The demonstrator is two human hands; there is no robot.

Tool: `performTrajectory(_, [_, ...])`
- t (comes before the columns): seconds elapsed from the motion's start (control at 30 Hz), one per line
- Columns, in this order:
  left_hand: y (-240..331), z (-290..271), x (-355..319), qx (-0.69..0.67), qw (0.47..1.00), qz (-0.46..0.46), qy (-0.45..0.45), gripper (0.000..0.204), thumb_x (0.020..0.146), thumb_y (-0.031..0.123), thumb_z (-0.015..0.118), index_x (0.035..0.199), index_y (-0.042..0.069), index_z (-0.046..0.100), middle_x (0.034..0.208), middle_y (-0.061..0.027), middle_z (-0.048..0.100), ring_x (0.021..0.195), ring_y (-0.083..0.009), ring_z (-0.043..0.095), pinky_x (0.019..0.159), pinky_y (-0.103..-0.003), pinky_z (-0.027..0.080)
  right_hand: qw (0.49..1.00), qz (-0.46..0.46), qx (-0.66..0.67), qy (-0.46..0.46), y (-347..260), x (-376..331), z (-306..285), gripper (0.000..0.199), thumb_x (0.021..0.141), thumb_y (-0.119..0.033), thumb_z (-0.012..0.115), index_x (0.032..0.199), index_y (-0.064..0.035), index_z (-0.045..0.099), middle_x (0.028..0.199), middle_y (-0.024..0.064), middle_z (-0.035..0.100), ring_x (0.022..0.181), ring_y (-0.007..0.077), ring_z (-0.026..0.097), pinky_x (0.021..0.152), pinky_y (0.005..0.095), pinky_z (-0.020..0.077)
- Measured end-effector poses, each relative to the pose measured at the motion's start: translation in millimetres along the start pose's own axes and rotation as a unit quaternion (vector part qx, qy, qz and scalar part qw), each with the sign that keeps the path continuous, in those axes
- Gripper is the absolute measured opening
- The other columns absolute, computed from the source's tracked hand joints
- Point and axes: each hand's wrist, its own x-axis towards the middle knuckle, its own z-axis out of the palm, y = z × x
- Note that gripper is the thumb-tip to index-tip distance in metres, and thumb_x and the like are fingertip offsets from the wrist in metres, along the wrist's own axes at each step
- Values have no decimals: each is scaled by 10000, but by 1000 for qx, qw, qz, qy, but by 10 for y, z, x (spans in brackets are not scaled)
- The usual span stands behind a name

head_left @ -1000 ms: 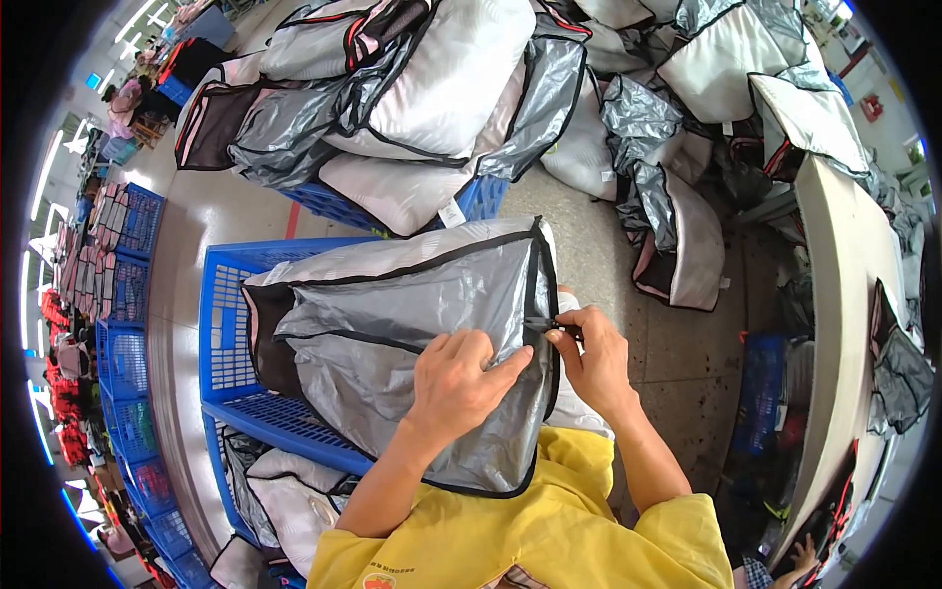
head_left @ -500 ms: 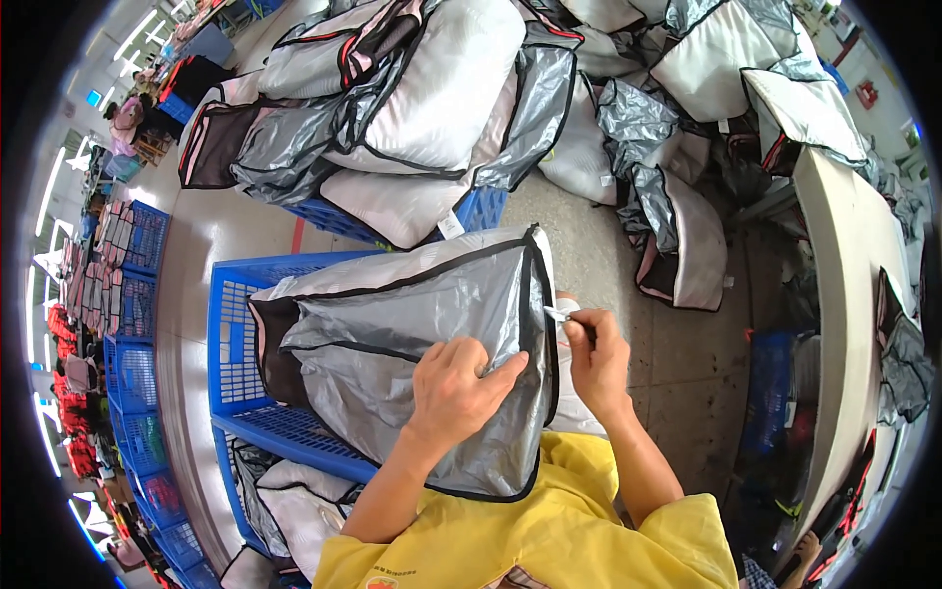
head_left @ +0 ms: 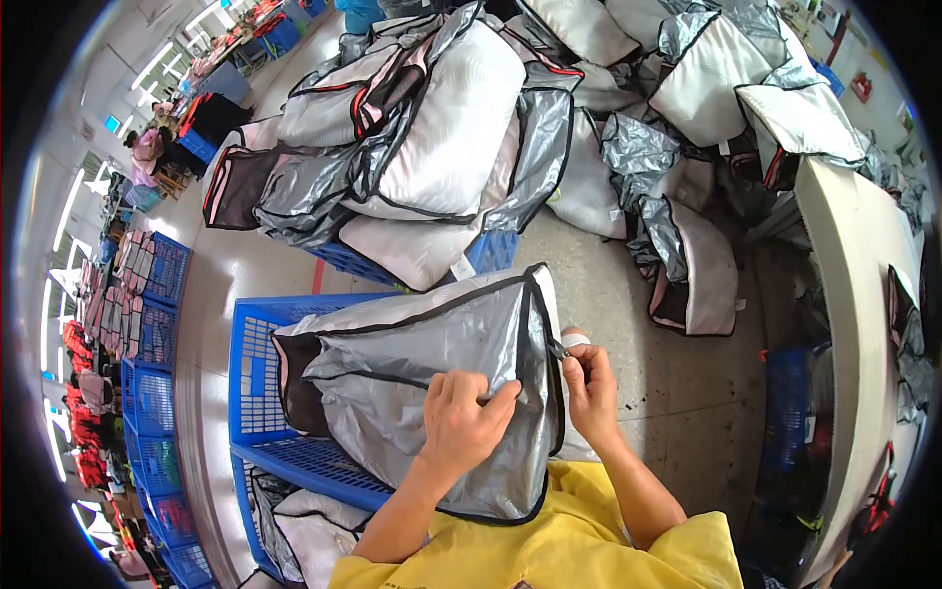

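A silver-lined fabric bag [head_left: 422, 344] with black edging and a white outer side lies spread over my lap and a blue plastic crate. My left hand [head_left: 463, 417] is closed on the silver fabric, near its right side, with the fingers curled and the index finger bent against it. At the bag's black-bound right edge, my right hand [head_left: 587, 388] pinches a small metal tool [head_left: 557, 348], which looks like thread snips. Its tip touches or nearly touches the binding. A white band shows at a finger of that hand; I cannot tell what it is.
The blue crate [head_left: 257, 368] stands under the bag's left part, with another crate holding more bags [head_left: 314, 515] nearer me. Beyond lies a large heap of similar bags [head_left: 442, 128]. A pale board edge [head_left: 839, 324] rises at the right. Stacked blue crates [head_left: 157, 393] line the left.
The view has shifted, so the scene sits lower. My left index finger, stretched out before, is now bent. My right hand has turned the small tool toward the bag's edge.
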Motion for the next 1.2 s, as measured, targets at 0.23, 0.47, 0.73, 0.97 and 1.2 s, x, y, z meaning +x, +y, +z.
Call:
performTrajectory(0.23, [-57, -17, 152, -112, 978, -171, 51, 307, 856, 31, 702, 1125, 20, 554, 883, -96, 606, 743, -218, 607, 698, -356, 506, 995, 74, 67, -31, -83, -57, 30, 197, 1054, -150, 599, 1163, 12, 580, 887, 10, 604, 796, 83, 532, 718, 233, 453])
performTrajectory(0.47, [-247, 4, 236, -427, 823, -374, 18, 184, 965, 105, 724, 1090, -26, 690, 894, 6, 695, 775, -26, 564, 678, -220, 463, 999, 12, -1, -34, -286, -22, 70, 270, 1023, -128, 647, 1240, 19, 580, 986, 56, 664, 891, 121, 592, 798, 259, 487])
performTrajectory(0.73, [-362, 106, 94, -601, 601, -508, 138, 223, 1025, 187, 646, 1088, -20, 701, 909, 21, 662, 791, -31, 557, 733, -215, 454, 976, -120, -171, -64, -534, 122, 243, 293, 959, -179, 734, 1158, -4, 609, 900, 126, 670, 729, 266, 658, 656, 353, 531])
performTrajectory(0.97, [-473, 102, 1, -614, 595, -498, 143, 220, 1036, 199, 633, 1090, -4, 696, 977, 8, 667, 867, -46, 576, 785, -221, 460, 951, -204, -219, -81, -625, 194, 453, 277, 921, -204, 758, 1093, -29, 630, 877, 128, 665, 761, 318, 669, 648, 401, 527])
performTrajectory(1.2, [-452, 105, 9, -639, 572, -496, 136, 215, 1033, 196, 636, 1086, -2, 700, 954, 12, 665, 858, -51, 585, 780, -226, 470, 953, -182, -218, -101, -625, 266, 568, 256, 954, -195, 730, 1097, -10, 625, 864, 140, 662, 738, 290, 670, 649, 376, 522])
